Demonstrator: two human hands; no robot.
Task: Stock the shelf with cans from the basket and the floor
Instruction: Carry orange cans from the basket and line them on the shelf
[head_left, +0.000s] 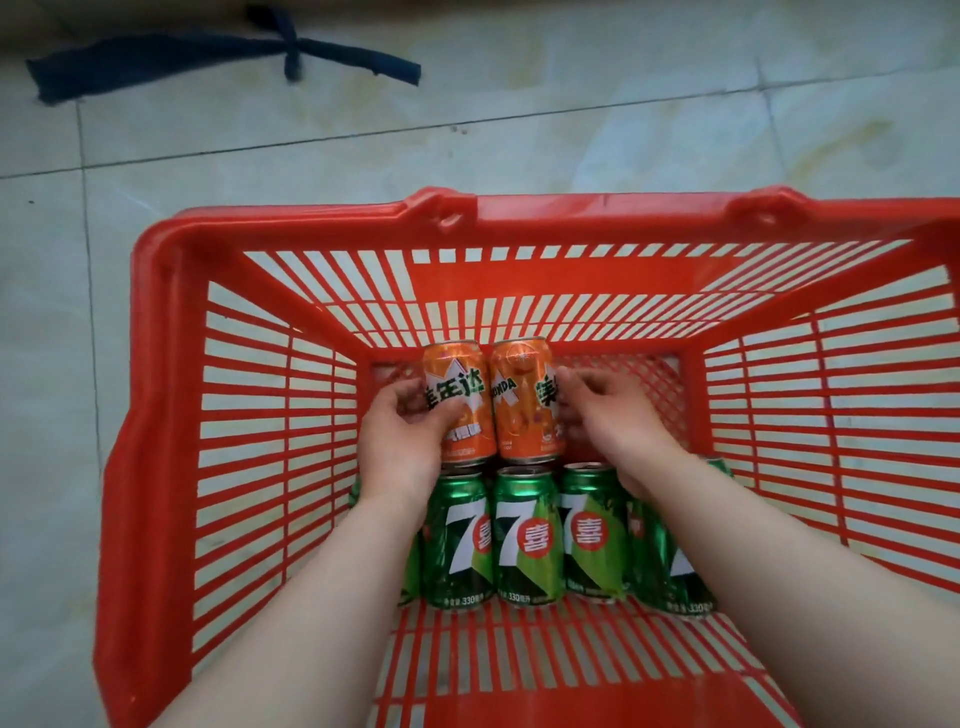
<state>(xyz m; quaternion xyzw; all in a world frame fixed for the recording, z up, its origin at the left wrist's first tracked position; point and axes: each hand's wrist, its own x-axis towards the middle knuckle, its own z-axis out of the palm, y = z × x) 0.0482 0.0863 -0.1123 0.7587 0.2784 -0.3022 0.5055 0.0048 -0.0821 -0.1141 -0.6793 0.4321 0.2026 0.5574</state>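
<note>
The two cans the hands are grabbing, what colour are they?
Orange, with green and white lettering. The two cans show best in the head view.

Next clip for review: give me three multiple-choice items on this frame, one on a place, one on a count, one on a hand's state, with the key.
1. Where in the red basket do the orange Mirinda cans lie?
A) beyond the green 7-Up cans, toward the far wall
B) beneath the green row
C) nearest the camera

2. How many orange cans show?
A) one
B) two
C) four

3. What is the left hand doing?
A) lying flat on the floor
B) gripping an orange can
C) lifting a green can

Key: 1 A, they lie past the green row; 2 B, two lie side by side; 3 B, its fingers curl round the left one.
</note>
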